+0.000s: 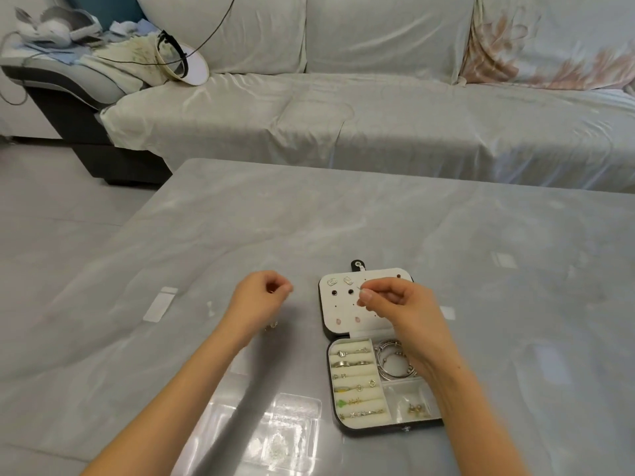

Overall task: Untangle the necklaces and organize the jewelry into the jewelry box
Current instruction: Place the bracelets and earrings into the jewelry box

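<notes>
Two hands up: right hand pinches a stud above the lid; left hand curled, contents unclear. Earring step; next likely needs pin-to-hole aim.

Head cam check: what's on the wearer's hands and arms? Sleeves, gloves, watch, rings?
Nothing worn that shows. Left hand and right hand: no gloves. Both forearms uncovered to the frame edge, no sleeves. No watch or bracelet at either wrist.
</notes>
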A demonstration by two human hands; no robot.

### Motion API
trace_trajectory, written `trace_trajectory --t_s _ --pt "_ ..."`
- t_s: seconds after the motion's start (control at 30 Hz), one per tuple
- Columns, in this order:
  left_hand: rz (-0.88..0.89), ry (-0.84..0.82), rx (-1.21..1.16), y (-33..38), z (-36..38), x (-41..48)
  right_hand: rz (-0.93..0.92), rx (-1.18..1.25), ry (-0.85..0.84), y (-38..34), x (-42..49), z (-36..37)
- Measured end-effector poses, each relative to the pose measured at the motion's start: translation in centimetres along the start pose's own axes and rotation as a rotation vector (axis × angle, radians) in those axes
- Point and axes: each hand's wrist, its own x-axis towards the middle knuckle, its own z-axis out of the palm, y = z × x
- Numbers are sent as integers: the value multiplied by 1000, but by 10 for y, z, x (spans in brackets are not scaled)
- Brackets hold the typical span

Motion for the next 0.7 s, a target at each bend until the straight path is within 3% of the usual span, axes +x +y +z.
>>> trace_trajectory --t_s 0.1,0.3,0.47,0.7 --pt "-44 160 202 -36 -21 13 78 187 -46 2 1 -1" --pt "9 89 242 -51 -19 13 203 509 -136 4 2 3" --pt "96 -20 88 -23 12 9 208 410 -104 4 5 -1" --pt "91 -102 97 3 46 16 216 284 -75 1 -2 -21"
